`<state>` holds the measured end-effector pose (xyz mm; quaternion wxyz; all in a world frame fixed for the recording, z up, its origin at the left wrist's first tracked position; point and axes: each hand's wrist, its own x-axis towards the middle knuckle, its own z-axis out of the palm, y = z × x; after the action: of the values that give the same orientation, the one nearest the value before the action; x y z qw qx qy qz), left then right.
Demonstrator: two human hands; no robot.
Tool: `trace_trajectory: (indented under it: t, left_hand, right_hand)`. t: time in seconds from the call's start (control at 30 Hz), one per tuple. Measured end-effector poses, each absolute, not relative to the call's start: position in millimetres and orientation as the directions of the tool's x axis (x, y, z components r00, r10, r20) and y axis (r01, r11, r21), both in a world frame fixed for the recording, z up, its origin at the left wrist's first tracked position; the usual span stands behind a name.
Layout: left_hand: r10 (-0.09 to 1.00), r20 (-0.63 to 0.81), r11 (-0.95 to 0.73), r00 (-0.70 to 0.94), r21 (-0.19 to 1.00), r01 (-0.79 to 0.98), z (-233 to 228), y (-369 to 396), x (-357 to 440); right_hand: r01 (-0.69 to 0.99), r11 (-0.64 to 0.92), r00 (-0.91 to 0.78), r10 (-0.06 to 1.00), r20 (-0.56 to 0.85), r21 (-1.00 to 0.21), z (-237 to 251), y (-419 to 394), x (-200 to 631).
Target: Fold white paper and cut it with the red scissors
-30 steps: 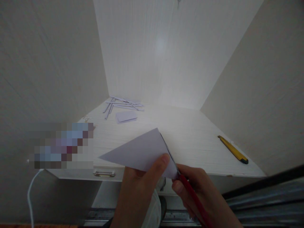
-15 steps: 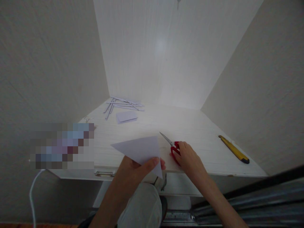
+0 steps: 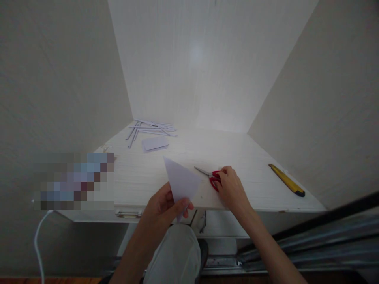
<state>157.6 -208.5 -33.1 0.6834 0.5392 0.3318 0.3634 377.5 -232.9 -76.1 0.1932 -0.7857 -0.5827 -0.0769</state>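
My left hand [image 3: 170,203] is closed on a folded white paper triangle [image 3: 182,179], pinching its lower end between thumb and fingers. The paper is held upright above the front of the white desk, one sharp corner pointing up and away. To the right, my right hand [image 3: 232,185] grips the red handles of a pair of scissors [image 3: 211,175]. Their metal blades look closed and point left, close to the desk surface and just right of the paper. How the fingers sit in the handle loops is partly hidden.
Thin rolled paper sticks [image 3: 152,127] lie piled at the back left of the desk [image 3: 225,152], with folded paper pieces [image 3: 154,144] in front. A yellow utility knife [image 3: 286,180] rests near the right edge. Something pixelated [image 3: 74,181] is at the left, beside a white cable [image 3: 37,244].
The paper triangle has turned in my left hand, its sharp corner swinging from left to upward. My right hand has shifted slightly with the scissors, whose blades now lie more level, pointing left.
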Motion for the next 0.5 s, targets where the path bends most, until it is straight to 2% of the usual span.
trace_trajectory:
  t: [0.13, 0.2, 0.27, 0.33, 0.5]
  left_hand:
    - [0.894, -0.044, 0.113, 0.446, 0.985, -0.128, -37, -215, 154]
    - [0.906, -0.029, 0.079, 0.423, 0.992, -0.099, -38, -220, 150]
    - [0.909, -0.004, 0.031, 0.417, 0.998, -0.059, -38, -225, 147]
    - [0.908, 0.020, -0.012, 0.419, 1.000, -0.022, -38, -229, 143]
    - [0.898, 0.044, -0.098, 0.439, 0.990, 0.102, -37, -236, 140]
  right_hand:
    - [0.937, -0.171, 0.287, 0.877, 0.386, -0.306, -53, -239, 365]
    - [0.823, 0.085, 0.174, 0.904, 0.391, -0.561, -38, -247, 352]
    - [0.627, 0.245, 0.060, 0.931, 0.359, -0.740, -23, -257, 336]
    - [0.537, 0.265, 0.037, 0.941, 0.337, -0.801, -12, -266, 321]
    - [0.507, 0.203, 0.095, 0.953, 0.288, -0.838, -4, -276, 306]
